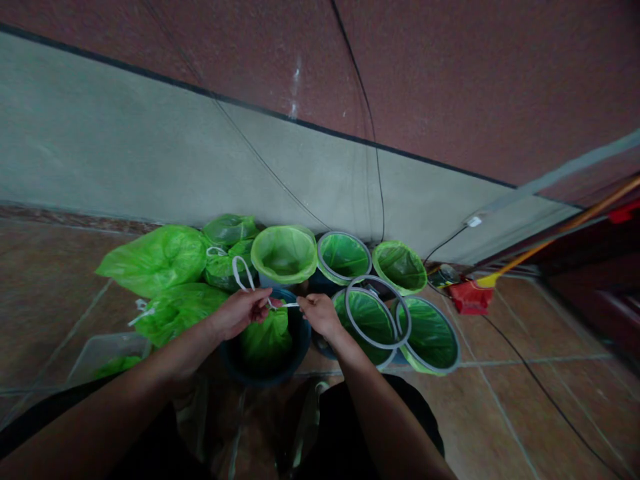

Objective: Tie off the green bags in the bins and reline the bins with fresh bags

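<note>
The white drawstring (285,305) ran sideways, taut between both grips: the left hand (244,312) and right hand (320,313) each pinched it firmly. Directly below them, the green bag (265,337) sat in the dark bucket (260,373) on the floor (500,400).

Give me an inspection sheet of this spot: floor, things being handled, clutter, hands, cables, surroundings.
Surface: brown tiled floor.
Things in hand: a green bag sits in a dark bin; its white drawstring is pulled out in a loop.
Clutter: tied green bags at left, a clear tub, five more bag-lined bins, a red dustpan, a broom.
Hands: left hand and right hand each pinch the drawstring above the dark bin.
Cables: black cables run down the wall to near a white socket; a floor cable lies at right.
Surroundings: grey and dark red wall.
</note>
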The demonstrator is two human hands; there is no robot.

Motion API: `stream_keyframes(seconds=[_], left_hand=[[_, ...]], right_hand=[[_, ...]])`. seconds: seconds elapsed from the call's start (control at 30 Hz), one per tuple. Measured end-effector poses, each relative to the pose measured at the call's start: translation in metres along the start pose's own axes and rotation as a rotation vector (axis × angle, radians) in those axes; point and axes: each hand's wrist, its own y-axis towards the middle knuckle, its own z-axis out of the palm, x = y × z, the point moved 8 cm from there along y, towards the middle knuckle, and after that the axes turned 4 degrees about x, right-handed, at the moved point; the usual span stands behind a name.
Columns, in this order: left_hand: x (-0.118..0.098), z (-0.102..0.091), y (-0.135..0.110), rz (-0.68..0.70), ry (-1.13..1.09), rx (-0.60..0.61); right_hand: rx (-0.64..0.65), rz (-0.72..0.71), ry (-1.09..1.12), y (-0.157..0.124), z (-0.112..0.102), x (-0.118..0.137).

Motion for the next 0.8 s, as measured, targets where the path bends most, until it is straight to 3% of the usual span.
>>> stream_keyframes(seconds=[0.13, 0.3, 0.4, 0.5, 0.57, 0.7, 0.8], left_hand=[[-0.001, 0.006, 0.001, 0.021, -0.039, 0.016], [0.005, 0.025, 0.005, 0.110, 0.299, 0.240], [0.009, 0.029, 0.005, 0.139, 0.469, 0.254], [0.004, 0.031, 0.002, 0.183, 0.489, 0.214], [-0.001, 0.033, 0.000, 0.216, 0.478, 0.207], [-0.006, 0.035, -0.001, 0.259, 0.479, 0.204], [-0.004, 0.027, 0.002, 0.237, 0.428, 0.139]], right_hand=[[0.117, -0.181, 0.309, -0.006, 0.012, 0.020], [0.295, -0.311, 0.390, -0.019, 0.027, 0.044], [0.282, -0.295, 0.537, -0.021, 0.021, 0.049], [0.239, -0.197, 0.741, -0.019, 0.015, 0.043], [0.264, -0.142, 0.727, -0.018, 0.020, 0.037], [0.402, -0.137, 0.469, -0.018, 0.040, 0.032], [0.363, -0.176, 0.348, -0.013, 0.041, 0.026]])
